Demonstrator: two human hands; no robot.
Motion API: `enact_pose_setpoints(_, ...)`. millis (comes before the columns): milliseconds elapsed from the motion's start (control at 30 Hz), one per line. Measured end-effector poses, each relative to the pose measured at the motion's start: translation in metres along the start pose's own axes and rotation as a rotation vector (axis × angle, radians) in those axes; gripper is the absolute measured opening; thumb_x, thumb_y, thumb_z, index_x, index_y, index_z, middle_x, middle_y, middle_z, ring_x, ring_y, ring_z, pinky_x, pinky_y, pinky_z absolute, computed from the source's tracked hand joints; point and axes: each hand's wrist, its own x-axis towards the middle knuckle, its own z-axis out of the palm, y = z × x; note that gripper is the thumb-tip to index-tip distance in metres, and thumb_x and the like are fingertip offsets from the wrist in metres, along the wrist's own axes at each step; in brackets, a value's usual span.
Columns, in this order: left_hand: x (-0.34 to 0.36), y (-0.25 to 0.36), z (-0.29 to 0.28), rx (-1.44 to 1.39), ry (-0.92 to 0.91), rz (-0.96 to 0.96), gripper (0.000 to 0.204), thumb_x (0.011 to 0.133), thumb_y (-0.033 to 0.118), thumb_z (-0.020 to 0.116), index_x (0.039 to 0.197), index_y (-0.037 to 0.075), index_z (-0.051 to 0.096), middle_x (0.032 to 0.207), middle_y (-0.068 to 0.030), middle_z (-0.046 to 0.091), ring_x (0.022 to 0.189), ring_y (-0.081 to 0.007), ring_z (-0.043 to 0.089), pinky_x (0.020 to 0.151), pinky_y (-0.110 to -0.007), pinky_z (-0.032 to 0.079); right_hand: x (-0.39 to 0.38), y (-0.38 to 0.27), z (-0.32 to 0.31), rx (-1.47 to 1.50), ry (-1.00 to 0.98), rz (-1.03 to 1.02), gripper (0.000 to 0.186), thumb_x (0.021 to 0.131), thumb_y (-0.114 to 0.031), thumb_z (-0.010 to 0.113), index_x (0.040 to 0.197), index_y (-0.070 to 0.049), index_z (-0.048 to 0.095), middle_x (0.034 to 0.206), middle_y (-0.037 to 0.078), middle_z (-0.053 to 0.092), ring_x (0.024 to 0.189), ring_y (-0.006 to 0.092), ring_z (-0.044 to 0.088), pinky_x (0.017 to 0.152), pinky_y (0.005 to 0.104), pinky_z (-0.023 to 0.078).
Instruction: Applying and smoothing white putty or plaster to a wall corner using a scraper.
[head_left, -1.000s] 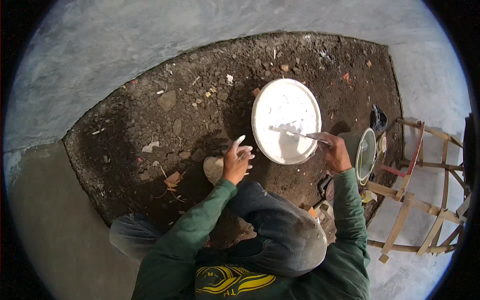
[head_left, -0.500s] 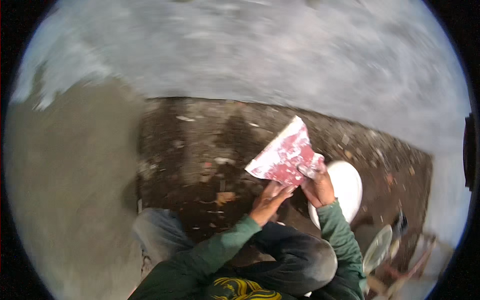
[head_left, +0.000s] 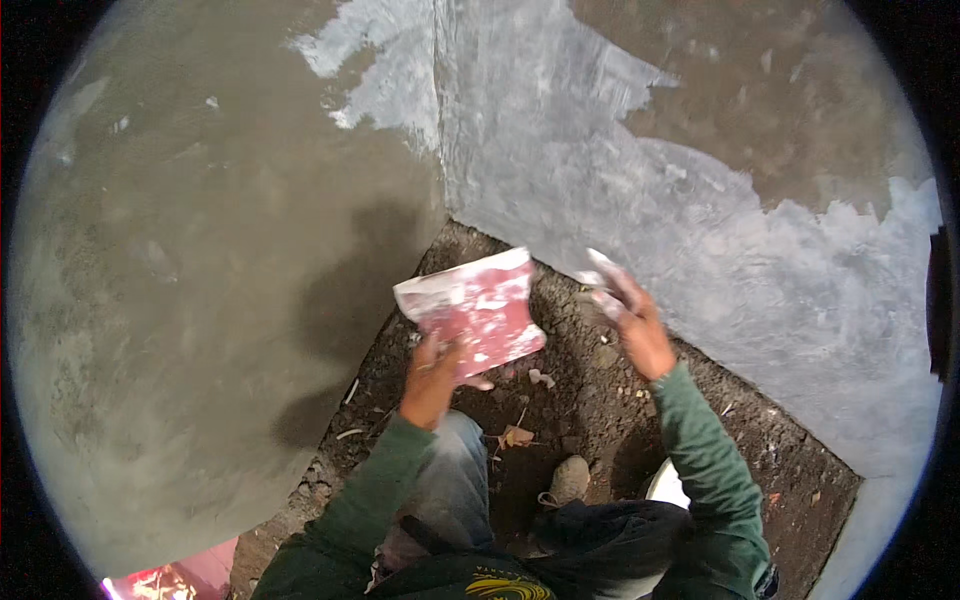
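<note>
A flat red spreader (head_left: pixel 490 312), smeared with white paste and with a pale straight edge along its far side, is in my left hand (head_left: pixel 433 378). My thumb and fingers pinch it at its near left corner, in front of the wall corner. My right hand (head_left: pixel 632 318) hangs to the right of the spreader, not touching it. Its fingers are apart, coated in white paste, and point toward the right-hand wall.
The left wall (head_left: pixel 200 270) is mostly bare grey-brown; the right wall (head_left: pixel 690 220) is partly coated whitish. They meet in a corner ahead. Debris and a dry leaf (head_left: pixel 517 437) lie on the dirt floor. A white bucket (head_left: pixel 667 487) is partly hidden by my right arm.
I have turned left toward the wall corner. The spreader was in both hands; now only my left hand holds it, and my right hand has come away.
</note>
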Motion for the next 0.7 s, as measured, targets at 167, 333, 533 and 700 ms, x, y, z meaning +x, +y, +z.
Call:
enact_pose_setpoints(167,-0.008,0.031,-0.046,0.009,0.001,0.061,0.033,0.096,0.021,0.053,0.121,-0.001,0.051,0.102,-0.0098,0.063,0.075,-0.0163,0.063,0.051,-0.032,0.052,0.037,-0.007,0.068,-0.146,-0.059,-0.152,0.051,0.097,-0.016,0.055,0.146,-0.017,0.040,0.143,0.008,0.047,0.121,0.0223,0.053,0.096,0.0335,0.047)
enact_pose_setpoints(333,-0.009,0.057,-0.074,-0.061,-0.023,0.016,0.033,0.091,0.022,0.059,0.120,0.006,0.053,0.099,-0.0028,0.062,0.075,-0.0113,0.060,0.048,-0.029,0.045,0.048,-0.001,0.107,-0.208,-0.080,-0.212,0.054,0.093,-0.020,0.063,0.143,-0.015,0.045,0.144,0.006,0.046,0.126,0.0213,0.049,0.102,0.0359,0.043)
enact_pose_setpoints(533,-0.004,0.067,-0.086,-0.084,-0.006,-0.024,0.027,0.092,0.019,0.058,0.116,0.008,0.054,0.095,-0.0014,0.062,0.069,-0.0093,0.059,0.044,-0.028,0.043,0.063,0.007,0.130,-0.318,-0.020,-0.291,0.057,0.086,-0.032,0.072,0.137,-0.014,0.053,0.139,0.013,0.051,0.131,0.0279,0.044,0.110,0.0397,0.031)
enact_pose_setpoints(700,0.005,0.062,-0.086,-0.059,0.059,-0.092,0.027,0.092,0.020,0.060,0.115,0.007,0.054,0.097,-0.0021,0.062,0.075,-0.0108,0.060,0.047,-0.029,0.044,0.071,0.030,0.129,-0.270,0.003,-0.282,0.052,0.086,-0.029,0.071,0.133,-0.012,0.057,0.139,0.013,0.052,0.131,0.0287,0.044,0.110,0.0400,0.032)
